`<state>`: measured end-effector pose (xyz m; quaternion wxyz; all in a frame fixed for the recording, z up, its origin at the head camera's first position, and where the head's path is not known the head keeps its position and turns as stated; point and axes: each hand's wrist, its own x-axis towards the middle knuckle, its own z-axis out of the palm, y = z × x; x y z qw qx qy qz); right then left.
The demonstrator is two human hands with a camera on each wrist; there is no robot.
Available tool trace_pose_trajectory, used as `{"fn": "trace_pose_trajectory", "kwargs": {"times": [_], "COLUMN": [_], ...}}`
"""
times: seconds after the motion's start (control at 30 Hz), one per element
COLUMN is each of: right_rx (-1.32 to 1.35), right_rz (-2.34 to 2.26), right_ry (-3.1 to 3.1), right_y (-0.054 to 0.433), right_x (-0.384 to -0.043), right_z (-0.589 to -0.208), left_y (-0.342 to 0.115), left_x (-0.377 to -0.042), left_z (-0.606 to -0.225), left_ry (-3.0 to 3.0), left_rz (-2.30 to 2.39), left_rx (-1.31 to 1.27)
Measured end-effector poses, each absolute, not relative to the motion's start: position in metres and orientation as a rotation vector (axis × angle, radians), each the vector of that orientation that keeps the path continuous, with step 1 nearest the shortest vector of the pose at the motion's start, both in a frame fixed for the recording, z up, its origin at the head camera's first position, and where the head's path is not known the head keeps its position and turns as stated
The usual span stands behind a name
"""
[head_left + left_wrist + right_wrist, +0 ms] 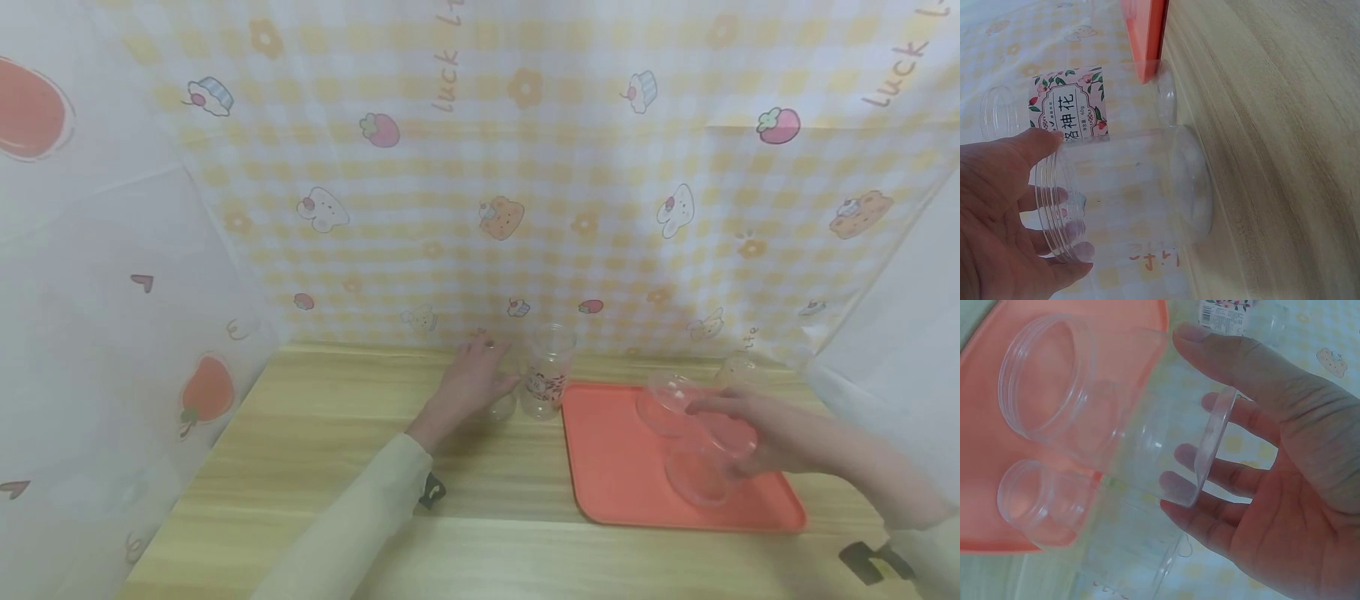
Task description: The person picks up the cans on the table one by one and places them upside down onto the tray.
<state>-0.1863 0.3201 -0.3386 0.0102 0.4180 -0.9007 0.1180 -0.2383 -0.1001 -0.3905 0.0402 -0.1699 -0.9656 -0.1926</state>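
Note:
My left hand (472, 379) grips a clear, unlabelled jar (1135, 194) round its threaded neck, with thumb and fingers on either side. Right beside that jar stands a taller clear bottle (547, 383), whose pink floral label shows in the left wrist view. Over the tray, my right hand (780, 429) holds another clear, wide-mouthed jar (1141, 419) by its base end. This jar is tilted, and its threaded mouth points away from the palm. Close by it is a clear bottle with a narrower neck (1029, 497).
An orange-red tray (615, 492) lies on the right part of the wood-grain table (322, 467). Behind the table hangs a yellow checked cloth (435, 175) with printed cartoons. White printed sheets (97, 350) close off the sides.

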Motion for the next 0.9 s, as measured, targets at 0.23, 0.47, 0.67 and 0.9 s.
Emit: {"fn": "trace_pose_trajectory", "kwargs": {"times": [0.23, 0.47, 0.67, 0.9], "right_rx": [1.293, 1.32, 1.336, 1.387], "right_rz": [0.393, 0.357, 0.325, 0.315], "right_ry": [-2.825, -2.795, -2.748, -2.692], "right_y": [0.3187, 0.3194, 0.3198, 0.3193], "right_x": [-0.1836, -0.1841, -0.1848, -0.1862], "right_z": [-0.343, -0.3454, -0.3468, -0.3475], "left_y": [-0.1002, -0.1007, -0.1013, -0.1013], "left_x": [-0.2385, -0.2396, -0.2389, -0.2411], "left_z": [-0.3895, -0.391, -0.3902, -0.3925], "left_ry": [-2.953, -2.943, -2.941, -2.955], "left_rz": [-0.584, -0.561, -0.572, -0.566], "left_rx": [-0.525, -0.533, -0.532, -0.523]}}
